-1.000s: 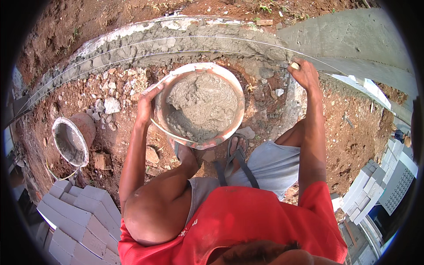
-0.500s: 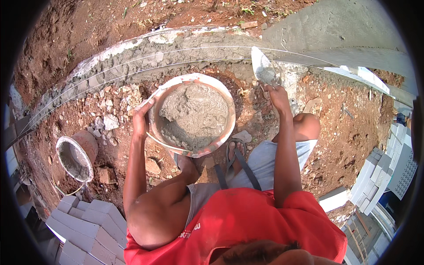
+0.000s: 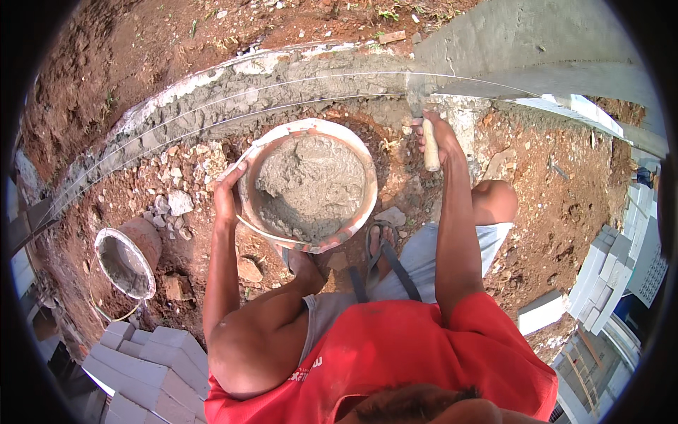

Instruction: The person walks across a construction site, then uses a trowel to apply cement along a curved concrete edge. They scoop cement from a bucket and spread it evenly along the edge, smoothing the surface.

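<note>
A wide round bucket [image 3: 371,185] stands in front of me, holding grey wet mortar [image 3: 314,173]. My left hand [image 3: 229,185] grips its left rim from outside. Over to the right, my right hand [image 3: 443,136] is closed round the pale wooden handle of a trowel [image 3: 430,150]. The trowel's blade lies over the mortar-covered footing strip [image 3: 296,81], at the foot of a grey plastered wall [image 3: 522,39]. Whether the blade touches the mortar there, I cannot tell.
Two strings run along the strip. A smaller mortar-stained bucket [image 3: 150,244] lies tilted at the left among stones [image 3: 180,203]. Grey blocks [image 3: 152,364] are stacked at lower left, with more blocks [image 3: 600,283] at right. Red soil surrounds my feet.
My right hand has turned the trowel, so its handle now shows and its blade lies over the strip by the wall. The left hand stays on the bucket rim.
</note>
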Action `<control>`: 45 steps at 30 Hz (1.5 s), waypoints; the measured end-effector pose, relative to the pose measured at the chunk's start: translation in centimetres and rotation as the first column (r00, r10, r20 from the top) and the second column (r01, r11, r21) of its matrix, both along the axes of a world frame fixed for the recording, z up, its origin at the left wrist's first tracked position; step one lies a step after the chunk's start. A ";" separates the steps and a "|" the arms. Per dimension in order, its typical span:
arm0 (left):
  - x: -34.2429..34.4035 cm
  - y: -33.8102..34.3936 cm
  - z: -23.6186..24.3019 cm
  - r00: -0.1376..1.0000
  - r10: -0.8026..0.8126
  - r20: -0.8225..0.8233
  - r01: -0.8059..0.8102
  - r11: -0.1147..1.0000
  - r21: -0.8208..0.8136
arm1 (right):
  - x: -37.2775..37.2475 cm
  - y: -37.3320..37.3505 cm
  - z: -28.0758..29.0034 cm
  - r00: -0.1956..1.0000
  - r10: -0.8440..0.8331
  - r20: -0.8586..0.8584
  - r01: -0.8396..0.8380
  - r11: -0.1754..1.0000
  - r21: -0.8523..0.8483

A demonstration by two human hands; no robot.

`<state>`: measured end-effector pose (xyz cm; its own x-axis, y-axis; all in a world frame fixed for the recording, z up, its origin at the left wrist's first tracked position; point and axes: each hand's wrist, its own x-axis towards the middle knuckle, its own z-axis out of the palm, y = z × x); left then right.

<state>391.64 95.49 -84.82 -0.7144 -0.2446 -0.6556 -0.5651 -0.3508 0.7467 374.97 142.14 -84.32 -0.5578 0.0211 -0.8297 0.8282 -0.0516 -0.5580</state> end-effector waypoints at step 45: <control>-0.7 5.3 6.0 0.971 -0.205 -0.126 0.209 0.978 0.017 | 12.0 -9.8 16.5 0.028 0.967 0.253 -0.784 -0.136 0.606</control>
<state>390.90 100.83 -78.79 -0.8229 -0.0642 -0.5646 -0.5326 -0.2593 0.8057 387.00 132.37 -67.77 -0.5467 -0.3633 -0.7544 -0.2823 0.9282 -0.2424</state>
